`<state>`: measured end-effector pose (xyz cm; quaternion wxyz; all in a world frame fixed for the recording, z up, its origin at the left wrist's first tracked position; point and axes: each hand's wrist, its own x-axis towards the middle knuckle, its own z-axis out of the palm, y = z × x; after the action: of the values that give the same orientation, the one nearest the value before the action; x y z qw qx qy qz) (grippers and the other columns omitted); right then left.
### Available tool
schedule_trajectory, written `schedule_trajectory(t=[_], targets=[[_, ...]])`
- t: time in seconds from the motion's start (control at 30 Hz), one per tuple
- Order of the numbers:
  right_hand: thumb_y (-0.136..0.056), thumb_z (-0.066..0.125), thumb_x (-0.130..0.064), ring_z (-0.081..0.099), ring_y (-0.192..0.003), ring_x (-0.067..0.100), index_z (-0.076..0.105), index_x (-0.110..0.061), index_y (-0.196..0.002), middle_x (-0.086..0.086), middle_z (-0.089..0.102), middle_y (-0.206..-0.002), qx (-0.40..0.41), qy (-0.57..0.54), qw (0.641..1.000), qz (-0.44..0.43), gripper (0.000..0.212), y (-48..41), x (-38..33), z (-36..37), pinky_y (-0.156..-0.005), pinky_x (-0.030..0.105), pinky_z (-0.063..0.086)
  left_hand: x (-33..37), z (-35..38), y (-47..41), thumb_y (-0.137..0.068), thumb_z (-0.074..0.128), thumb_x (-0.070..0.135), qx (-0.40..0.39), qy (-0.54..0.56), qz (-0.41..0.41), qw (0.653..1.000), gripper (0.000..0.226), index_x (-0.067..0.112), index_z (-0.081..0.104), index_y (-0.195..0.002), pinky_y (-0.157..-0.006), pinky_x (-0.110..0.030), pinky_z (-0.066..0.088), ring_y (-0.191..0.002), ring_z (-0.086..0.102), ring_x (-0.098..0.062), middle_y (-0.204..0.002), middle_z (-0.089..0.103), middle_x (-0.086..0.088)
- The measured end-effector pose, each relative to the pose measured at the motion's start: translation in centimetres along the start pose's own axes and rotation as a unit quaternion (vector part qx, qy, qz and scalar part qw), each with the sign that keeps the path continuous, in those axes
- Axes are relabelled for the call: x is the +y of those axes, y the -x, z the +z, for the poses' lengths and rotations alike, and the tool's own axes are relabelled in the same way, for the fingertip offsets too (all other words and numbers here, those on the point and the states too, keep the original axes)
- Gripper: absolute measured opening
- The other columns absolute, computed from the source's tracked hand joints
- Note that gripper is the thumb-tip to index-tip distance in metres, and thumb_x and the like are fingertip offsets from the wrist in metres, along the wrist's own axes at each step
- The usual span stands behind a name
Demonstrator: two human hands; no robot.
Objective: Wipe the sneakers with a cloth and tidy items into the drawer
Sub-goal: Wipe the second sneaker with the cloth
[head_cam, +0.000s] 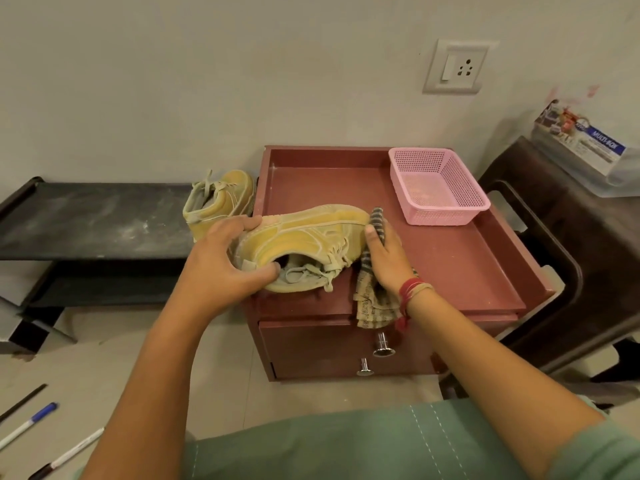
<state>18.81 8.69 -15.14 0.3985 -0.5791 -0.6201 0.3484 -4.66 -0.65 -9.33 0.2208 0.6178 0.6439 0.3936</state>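
The step in hand is the wiping, I judge: the left hand steadies one yellow sneaker on its side on the cabinet top, w/ fingers curled around the heel end and the thumb at the collar opening, so it is closed on the shoe. The right hand presses a striped cloth against the toe side of the shoe; its fingers lie rather flat on the cloth, half closed, and the cloth end hangs over the front edge of the surface, just above the drawer front w/ its two metal knobs. The drawer looks shut. The sneaker is near the front left of the surface, approx. 9 o'clock from the pink basket, which stands well apart at the back right. The second sneaker waits at 11 o'clock from the first one, off the cabinet, beside a dark low shelf. The shoe looks like suede, dusty and pale on the seams, laces loose, so the next move prob. needs firm rubbing strokes while the left hand turns it. Pens lie on the floor at 7 o'clock, not yet tidied.
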Motion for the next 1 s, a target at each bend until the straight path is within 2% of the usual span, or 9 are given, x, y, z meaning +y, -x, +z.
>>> schedule_trajectory(t=[0.13,0.27,0.33,0.47,0.67,0.77,0.83,0.9,1.0], targets=[[-0.1,0.033,-0.042,0.02,-0.142,0.014,0.029,-0.02,-0.146,0.002,0.028,-0.153,-0.022,0.064,0.992,-0.104,0.051,0.2,-0.3,0.8,-0.115,0.031,0.016,0.0,-0.1,0.0,-0.045,0.063,0.057,-0.012,0.001,-0.006,1.0,0.086,0.035,0.054,-0.127,-0.083,-0.017,0.043,-0.101,0.039,0.023,-0.117,0.044,0.028],[-0.1,0.031,-0.042,0.053,-0.117,0.028,0.055,-0.015,-0.117,0.01,0.059,-0.122,-0.025,0.015,0.999,0.041,0.04,-1.0,0.6,-0.7,-0.099,0.038,0.041,0.0,0.1,0.0,-0.054,0.07,0.051,-0.001,0.002,-0.011,1.0,0.077,0.037,0.054,-0.128,-0.082,-0.009,0.034,-0.1,0.042,0.019,-0.117,0.044,0.026],[-0.101,0.033,-0.038,0.056,-0.108,0.028,0.057,-0.012,-0.107,0.008,0.061,-0.11,0.011,-0.012,0.999,0.035,0.035,-1.0,0.0,-1.0,-0.089,0.033,0.043,0.1,0.1,0.0,-0.057,0.071,0.05,0.006,-0.005,-0.013,1.0,0.074,0.038,0.054,-0.128,-0.083,-0.011,0.031,-0.105,0.042,0.01,-0.114,0.043,0.03],[-0.097,0.032,-0.049,0.039,-0.132,0.02,0.043,-0.013,-0.136,0.006,0.046,-0.14,0.052,-0.001,0.994,-0.091,0.055,0.4,-2.6,-1.2,-0.109,0.035,0.032,0.1,0.3,-0.3,-0.054,0.072,0.058,0.023,0.012,-0.036,0.999,0.073,0.039,0.06,-0.123,-0.088,-0.025,0.042,-0.109,0.05,-0.004,-0.109,0.047,0.032],[-0.093,0.029,-0.053,0.031,-0.139,0.015,0.037,-0.018,-0.143,0.002,0.038,-0.149,-0.109,0.032,0.985,-0.128,0.062,1.4,-2.4,2.4,-0.115,0.042,0.027,-0.3,0.4,-0.6,-0.059,0.059,0.079,0.034,0.047,-0.079,0.995,0.063,0.042,0.065,-0.11,-0.088,-0.036,0.051,-0.104,0.057,-0.004,-0.108,0.061,0.024],[-0.1,0.034,-0.041,0.039,-0.133,0.017,0.041,-0.017,-0.14,0.002,0.045,-0.143,-0.101,0.015,0.99,-0.095,0.047,0.7,-2.9,2.4,-0.112,0.041,0.03,-0.3,0.5,-0.6,-0.061,0.05,0.083,0.025,0.055,-0.085,0.995,0.073,0.039,0.06,-0.118,-0.083,-0.026,0.047,-0.104,0.055,-0.002,-0.108,0.058,0.025],[-0.097,0.032,-0.051,0.036,-0.136,0.017,0.04,-0.018,-0.142,0.001,0.043,-0.145,-0.103,0.017,0.992,-0.067,0.056,0.5,-2.9,2.8,-0.113,0.042,0.029,-0.6,0.4,-0.4,-0.056,0.059,0.081,-0.028,0.061,-0.081,0.994,0.08,0.043,0.05,-0.126,-0.085,-0.023,0.046,-0.106,0.053,0.003,-0.113,0.053,0.026],[-0.09,0.03,-0.062,0.039,-0.134,0.015,0.043,-0.02,-0.14,-0.001,0.046,-0.143,-0.097,0.006,0.993,-0.061,0.066,0.7,-3.0,3.1,-0.112,0.041,0.031,-1.3,-0.1,-0.1,-0.047,0.078,0.074,-0.086,0.026,-0.066,0.994,0.103,0.048,0.035,-0.137,-0.101,-0.033,0.044,-0.122,0.047,0.001,-0.134,0.047,0.019],[-0.099,0.038,-0.04,0.057,-0.109,0.011,0.058,-0.015,-0.12,-0.002,0.063,-0.114,-0.053,-0.1,0.992,-0.055,0.038,0.9,-3.8,2.8,-0.095,0.024,0.043,-2.1,-0.9,0.2,-0.046,0.092,0.05,-0.119,-0.026,-0.055,0.991,0.126,0.048,0.015,-0.147,-0.106,-0.047,0.041,-0.135,0.037,-0.013,-0.149,0.031,0.015]])
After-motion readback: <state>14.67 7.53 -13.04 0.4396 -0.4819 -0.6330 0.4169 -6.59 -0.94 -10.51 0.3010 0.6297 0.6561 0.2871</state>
